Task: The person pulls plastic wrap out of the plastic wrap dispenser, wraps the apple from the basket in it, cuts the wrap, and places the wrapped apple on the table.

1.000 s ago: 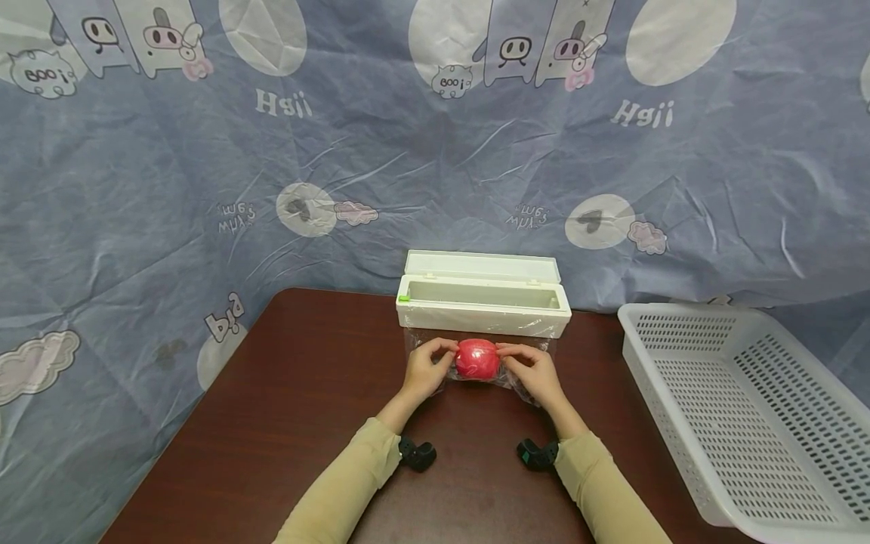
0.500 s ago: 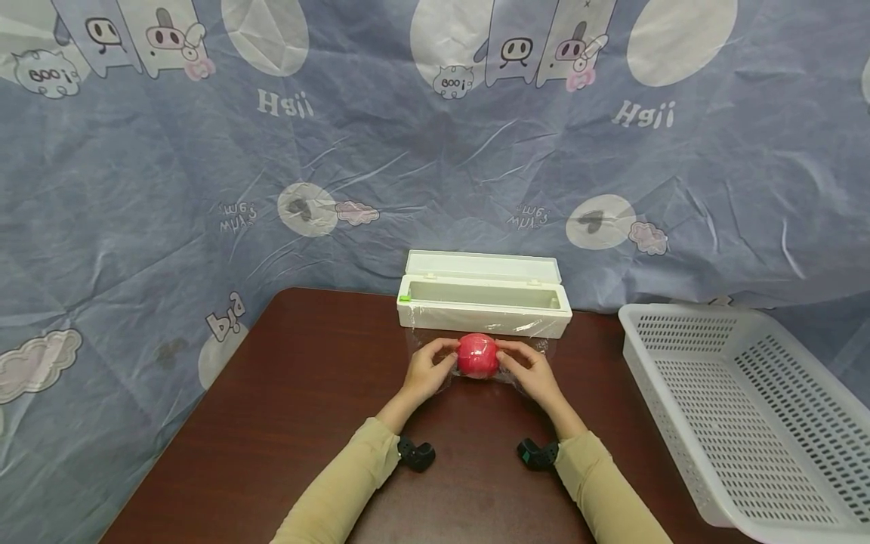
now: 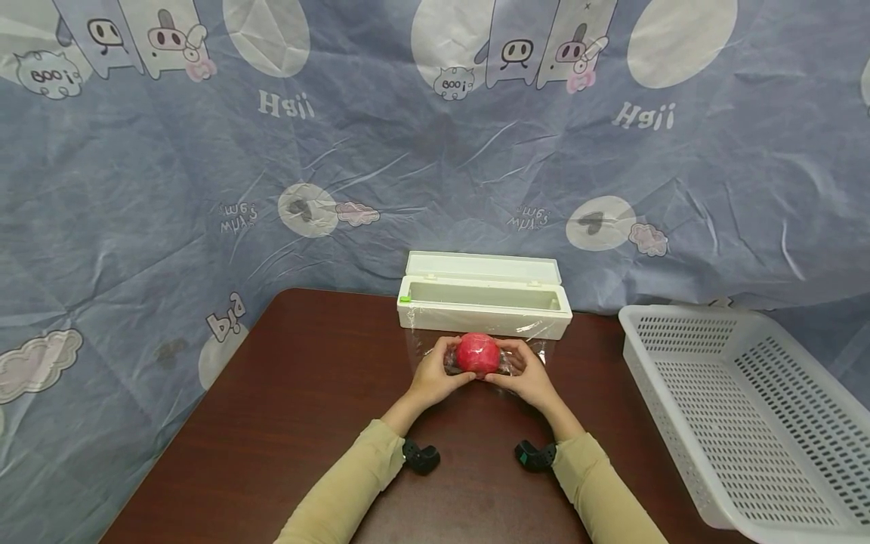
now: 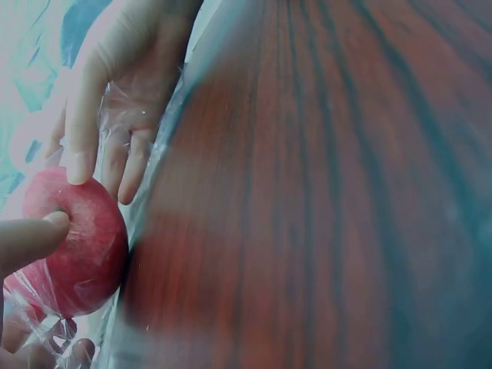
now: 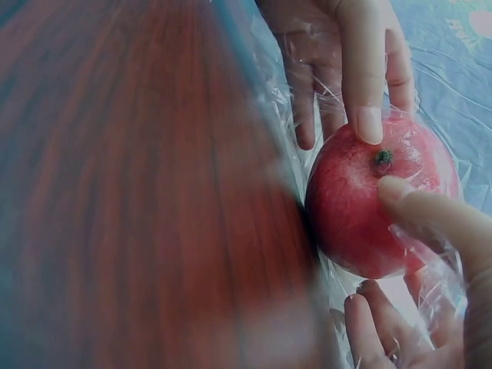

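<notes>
A red apple point(image 3: 478, 353) with clear cling film point(image 5: 444, 286) around it is held between both hands just in front of the white film box. My left hand point(image 3: 432, 378) grips its left side, and my right hand point(image 3: 530, 378) grips the right. Both thumbs press the apple's near face beside its small dark tip, as the right wrist view shows. Fingers of each hand reach round behind it, partly hidden. Some film bunches at the apple's sides, by the fingers. More film spreads from the apple back to the box front.
Behind the hands stands the long white box point(image 3: 484, 320), its lid point(image 3: 482, 267) raised and a small green piece point(image 3: 405, 299) at its left end. A white perforated basket point(image 3: 754, 423) sits on the right of the dark wooden table point(image 3: 326, 378). A printed cloth point(image 3: 381, 151) hangs behind.
Both thumbs have come from the apple's sides round to its near face, and the fingers have spread around it. The apple has turned slightly and looks rounder; the box and basket stay put.
</notes>
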The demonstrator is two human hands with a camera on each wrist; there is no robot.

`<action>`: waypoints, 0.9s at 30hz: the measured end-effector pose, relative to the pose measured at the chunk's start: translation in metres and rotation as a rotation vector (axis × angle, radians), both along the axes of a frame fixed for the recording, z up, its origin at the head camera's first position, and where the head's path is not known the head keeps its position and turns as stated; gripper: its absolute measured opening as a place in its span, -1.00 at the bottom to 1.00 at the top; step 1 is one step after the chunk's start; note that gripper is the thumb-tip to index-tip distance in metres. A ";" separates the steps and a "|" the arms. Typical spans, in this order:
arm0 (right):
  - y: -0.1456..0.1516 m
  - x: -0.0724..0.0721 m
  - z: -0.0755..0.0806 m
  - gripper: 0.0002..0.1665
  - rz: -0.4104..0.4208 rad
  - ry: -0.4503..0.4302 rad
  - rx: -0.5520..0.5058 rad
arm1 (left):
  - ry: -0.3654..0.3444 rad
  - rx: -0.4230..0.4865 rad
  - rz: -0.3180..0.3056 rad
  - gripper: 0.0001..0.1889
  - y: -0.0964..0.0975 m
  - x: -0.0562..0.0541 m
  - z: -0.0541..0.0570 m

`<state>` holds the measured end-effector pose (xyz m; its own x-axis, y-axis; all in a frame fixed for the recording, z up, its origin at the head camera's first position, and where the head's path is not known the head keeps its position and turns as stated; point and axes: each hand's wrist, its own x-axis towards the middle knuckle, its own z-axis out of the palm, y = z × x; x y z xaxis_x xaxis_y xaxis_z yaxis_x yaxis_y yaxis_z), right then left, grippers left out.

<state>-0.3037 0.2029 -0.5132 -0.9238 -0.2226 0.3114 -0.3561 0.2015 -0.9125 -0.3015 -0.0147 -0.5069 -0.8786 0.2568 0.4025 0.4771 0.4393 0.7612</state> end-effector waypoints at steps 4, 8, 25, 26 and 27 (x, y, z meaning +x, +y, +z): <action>-0.002 -0.001 0.000 -0.22 0.019 -0.029 -0.041 | -0.013 0.021 -0.008 -0.35 0.001 -0.001 0.000; -0.005 0.005 0.008 -0.23 0.029 -0.037 -0.047 | -0.028 0.033 -0.021 -0.36 0.000 -0.003 -0.001; -0.009 0.021 0.047 -0.29 -0.009 -0.077 0.063 | -0.068 0.125 -0.078 -0.40 -0.005 -0.002 0.007; -0.008 0.021 0.047 -0.29 -0.007 -0.076 0.070 | -0.075 0.126 -0.083 -0.39 -0.005 -0.002 0.008; -0.008 0.020 0.048 -0.29 -0.006 -0.076 0.074 | -0.083 0.129 -0.089 -0.37 -0.006 -0.003 0.009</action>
<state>-0.2834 0.1946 -0.4651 -0.9455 -0.2369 0.2235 -0.2853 0.2712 -0.9193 -0.3041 -0.0208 -0.4977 -0.8865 0.2857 0.3639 0.4426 0.2946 0.8469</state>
